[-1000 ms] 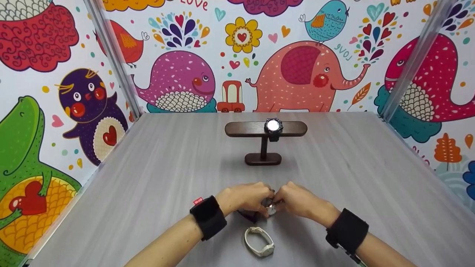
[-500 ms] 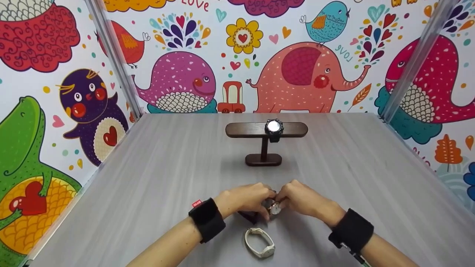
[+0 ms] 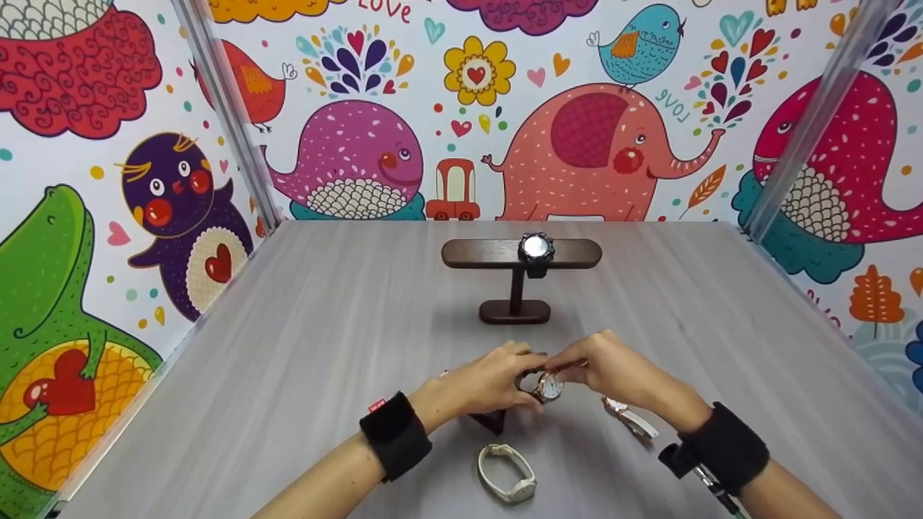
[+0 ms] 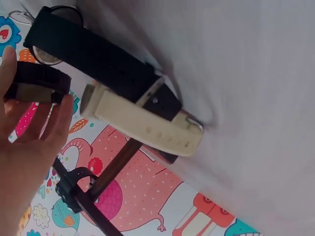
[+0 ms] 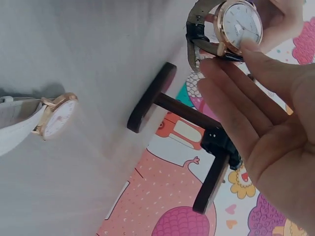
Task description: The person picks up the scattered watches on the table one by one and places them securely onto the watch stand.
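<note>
Both hands hold one wristwatch (image 3: 550,386) with a rose-gold case, white dial and dark strap, raised above the table's front middle. My left hand (image 3: 490,382) grips its strap side; the left wrist view shows the dark strap (image 4: 42,81) between thumb and fingers. With thumb and fingers, my right hand (image 3: 613,367) pinches the case edge; the right wrist view shows the dial (image 5: 242,23) by the thumb. A white-strapped watch (image 3: 631,419) lies below the right hand. Nearer the front lies a cream watch (image 3: 507,473). Partly hidden below the left hand is a dark-strapped watch (image 3: 490,419).
A dark wooden watch stand (image 3: 476,252) stands farther back, with a black watch (image 3: 536,249) around its bar, right of the middle. Patterned walls (image 3: 389,151) enclose the grey table (image 3: 346,303) at the back and sides.
Both hands have lifted slightly and shifted right with the watch. The right hand has moved farther outward, and the white-strapped watch beneath it has come into sight.
</note>
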`<control>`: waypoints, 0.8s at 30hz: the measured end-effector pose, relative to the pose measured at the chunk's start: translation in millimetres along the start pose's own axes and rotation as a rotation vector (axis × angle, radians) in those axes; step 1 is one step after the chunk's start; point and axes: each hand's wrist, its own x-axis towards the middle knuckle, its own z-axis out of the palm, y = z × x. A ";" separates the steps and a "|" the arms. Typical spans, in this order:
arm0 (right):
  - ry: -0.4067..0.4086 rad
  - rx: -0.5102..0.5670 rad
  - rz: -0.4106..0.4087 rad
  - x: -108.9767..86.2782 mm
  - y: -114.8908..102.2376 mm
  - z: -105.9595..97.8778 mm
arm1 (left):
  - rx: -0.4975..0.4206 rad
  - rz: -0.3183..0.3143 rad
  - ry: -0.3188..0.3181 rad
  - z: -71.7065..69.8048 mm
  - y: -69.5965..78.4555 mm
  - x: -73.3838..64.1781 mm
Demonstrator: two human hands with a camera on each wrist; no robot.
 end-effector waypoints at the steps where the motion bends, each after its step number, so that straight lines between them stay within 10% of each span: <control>1: 0.016 0.012 0.009 -0.8 -0.6 -0.9 | -0.024 -0.010 0.023 0.4 1.0 -0.8; 14: 0.184 0.148 0.116 -5.5 -13.5 -9.5 | -0.238 0.024 0.335 3.5 5.6 -9.7; 24: 0.298 -0.002 -0.143 -9.3 -13.5 -3.8 | -0.316 0.040 0.429 6.1 3.1 -14.0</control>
